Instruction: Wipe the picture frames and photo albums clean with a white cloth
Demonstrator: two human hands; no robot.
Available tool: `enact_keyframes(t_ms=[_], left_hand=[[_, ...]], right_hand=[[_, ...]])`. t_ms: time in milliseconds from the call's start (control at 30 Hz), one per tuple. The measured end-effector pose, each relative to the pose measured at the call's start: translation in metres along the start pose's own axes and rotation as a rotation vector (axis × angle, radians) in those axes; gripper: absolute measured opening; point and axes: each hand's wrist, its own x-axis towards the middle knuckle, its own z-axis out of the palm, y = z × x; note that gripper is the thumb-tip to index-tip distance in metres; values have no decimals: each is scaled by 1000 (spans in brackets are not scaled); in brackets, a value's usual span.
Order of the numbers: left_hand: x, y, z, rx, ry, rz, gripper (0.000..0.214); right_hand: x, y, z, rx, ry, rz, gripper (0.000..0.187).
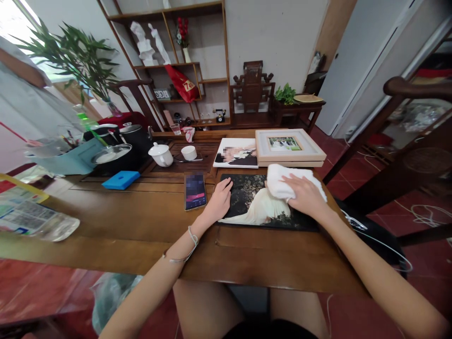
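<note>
A dark photo print [257, 207] lies flat on the wooden table [141, 221] in front of me. My left hand [219, 201] rests on its left edge, fingers flat and slightly apart, holding it down. My right hand [305, 195] presses a white cloth [282, 182] onto the upper right part of the print, fingers curled over the cloth. A second photo print [236, 153] lies further back, next to a stack of framed pictures [287, 147].
A phone [195, 190] lies just left of my left hand. Further left are a blue box [121, 180], a white teapot [160, 154], a cup [189, 152], kettles and a tea tray. A plastic bottle [52, 227] lies at the table's left end. Wooden chairs stand at right.
</note>
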Motion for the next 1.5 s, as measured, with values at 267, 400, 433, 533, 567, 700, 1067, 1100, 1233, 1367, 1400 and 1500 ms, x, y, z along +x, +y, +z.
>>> enact_keyframes(t_ms=[267, 400, 433, 533, 567, 700, 1067, 1100, 1233, 1367, 1400, 1500], left_hand=[[-1, 1, 1, -1, 2, -1, 44], [0, 3, 0, 9, -8, -19, 44], [0, 3, 0, 8, -8, -21, 44], [0, 2, -1, -1, -2, -14, 44], [-1, 2, -1, -5, 0, -7, 44], [-1, 2, 0, -5, 10, 0, 44], [-1, 0, 0, -19, -13, 0, 45], [-1, -1, 0, -23, -17, 3, 45], [0, -2, 1, -4, -2, -12, 44], [1, -2, 4, 2, 25, -5, 43], [1, -1, 4, 2, 28, -5, 43], [1, -1, 5, 8, 30, -8, 43]], right_hand=[[-11, -44, 3, -61, -26, -115, 65], [-14, -74, 2, 95, -116, -463, 77], [-13, -74, 1, 128, -123, -495, 77], [-6, -54, -1, 146, -89, -366, 72], [-3, -44, -1, 118, -70, -274, 69], [2, -19, -4, -92, 8, 128, 53], [-34, -112, 4, 78, -162, -470, 76], [-31, -110, 5, 115, -174, -519, 77], [-8, -73, 3, 88, -133, -266, 70], [9, -28, -6, -75, -106, 87, 57], [8, -24, -10, -100, -106, 129, 54], [-5, -35, -16, -133, -144, 141, 52]])
